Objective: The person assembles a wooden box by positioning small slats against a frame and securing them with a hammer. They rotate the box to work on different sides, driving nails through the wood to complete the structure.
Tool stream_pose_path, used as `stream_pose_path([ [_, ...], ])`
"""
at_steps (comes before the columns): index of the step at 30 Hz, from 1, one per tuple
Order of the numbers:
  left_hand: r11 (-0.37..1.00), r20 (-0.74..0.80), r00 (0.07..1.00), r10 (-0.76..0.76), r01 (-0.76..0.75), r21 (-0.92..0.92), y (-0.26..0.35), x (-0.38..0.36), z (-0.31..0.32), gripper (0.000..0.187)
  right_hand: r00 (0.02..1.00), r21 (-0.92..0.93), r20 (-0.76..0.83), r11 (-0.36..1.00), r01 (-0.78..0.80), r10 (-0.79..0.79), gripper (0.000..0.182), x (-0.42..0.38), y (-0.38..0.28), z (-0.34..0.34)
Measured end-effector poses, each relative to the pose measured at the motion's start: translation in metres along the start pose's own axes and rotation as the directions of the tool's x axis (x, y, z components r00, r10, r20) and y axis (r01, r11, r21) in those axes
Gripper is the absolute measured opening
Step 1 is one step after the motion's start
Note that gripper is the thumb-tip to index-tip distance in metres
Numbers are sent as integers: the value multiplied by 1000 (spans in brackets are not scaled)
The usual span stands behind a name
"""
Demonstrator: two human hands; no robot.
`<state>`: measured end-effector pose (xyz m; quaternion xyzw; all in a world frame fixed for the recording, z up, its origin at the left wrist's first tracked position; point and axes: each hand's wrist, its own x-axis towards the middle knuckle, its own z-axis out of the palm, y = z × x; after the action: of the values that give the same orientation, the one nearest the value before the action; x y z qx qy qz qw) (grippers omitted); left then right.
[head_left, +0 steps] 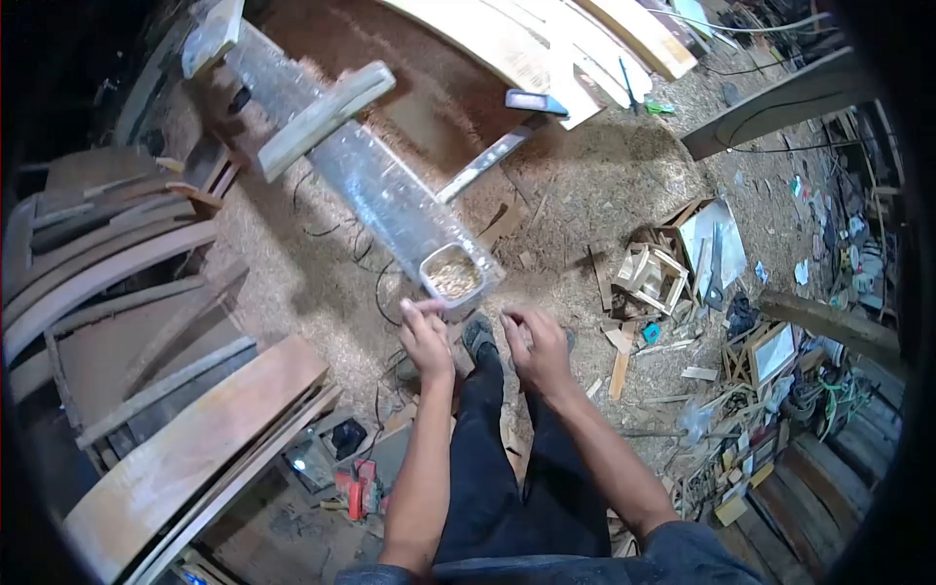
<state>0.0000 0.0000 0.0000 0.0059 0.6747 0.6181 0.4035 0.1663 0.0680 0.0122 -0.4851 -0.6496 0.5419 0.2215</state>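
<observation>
A clear plastic tub (452, 275) full of small pale pieces rests on the near end of a long, dusty board (366, 190). Just below the tub's near-left edge is my left hand (427, 339), its fingers partly stretched and apart, with nothing visible in them. My right hand (538, 349) hovers to the right of the tub, its fingers curled in toward the thumb. Whatever those fingers may hold is too small or hidden to make out. A thick wooden block (327, 119) lies across the board farther away.
Curved wooden parts (195, 439) are stacked at the left. A red power tool (361, 489) lies at the lower left. Small wooden frames (651, 280) and scraps cover the sawdust floor at the right. Long pale planks (639, 39) lie at the top.
</observation>
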Motion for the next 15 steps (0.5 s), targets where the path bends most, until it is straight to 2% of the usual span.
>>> stream_pose_path([
  [2,983,-163,980,114,-88,162,-21,-9,10,45,984,-228,-24,960,165,-175,17,-3,4,-20],
  [3,946,-155,945,289,-257,197,-8,69,-43,33,957,-256,-68,932,256,-281,18,43,-7,59],
  [5,883,-82,913,399,-358,303,-6,65,-31,22,948,-414,-92,878,242,-304,19,51,-14,65],
  [6,935,-77,969,235,-204,290,-9,62,-32,22,968,-459,-72,870,182,-240,21,53,-13,67],
  [10,910,21,963,270,-262,322,-27,86,-40,23,967,-590,-20,784,193,-253,29,80,-10,85],
  [13,939,37,978,206,-208,274,-31,89,-38,20,978,-687,95,699,200,-186,30,86,-4,97],
  [15,961,32,991,130,-134,243,-32,90,-40,17,981,-676,85,714,183,-171,29,88,1,104],
])
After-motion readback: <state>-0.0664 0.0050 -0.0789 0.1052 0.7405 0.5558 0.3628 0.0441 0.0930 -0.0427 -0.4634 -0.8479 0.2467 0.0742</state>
